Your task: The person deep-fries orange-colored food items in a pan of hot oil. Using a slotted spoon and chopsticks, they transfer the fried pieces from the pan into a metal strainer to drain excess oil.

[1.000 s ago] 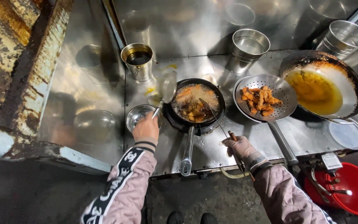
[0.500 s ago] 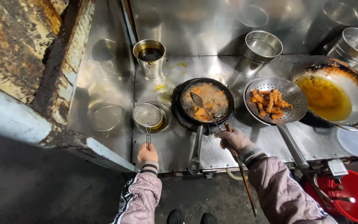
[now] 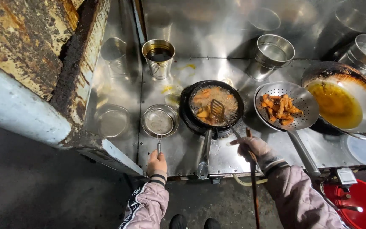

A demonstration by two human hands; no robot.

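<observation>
My left hand (image 3: 157, 162) has its grip closed around the handle of the small mesh strainer (image 3: 159, 121), which lies flat on the steel table (image 3: 178, 148) at nine o'clock from the black frying pan (image 3: 211, 106). My right hand (image 3: 253, 148) is wrapped around the long handle of the slotted spatula (image 3: 217, 108), whose blade sits down among the pieces in the bubbling oil.

As I judge it, the work is partly through: one batch of browned pieces (image 3: 279, 107) lies drained in the perforated ladle (image 3: 286, 105) at three o'clock from the pan, while the pieces in the pan look paler and need more frying. The big wok (image 3: 344, 99) farther toward three o'clock holds only yellow oil. A tin of dark liquid (image 3: 159, 57) stands at eleven o'clock.
</observation>
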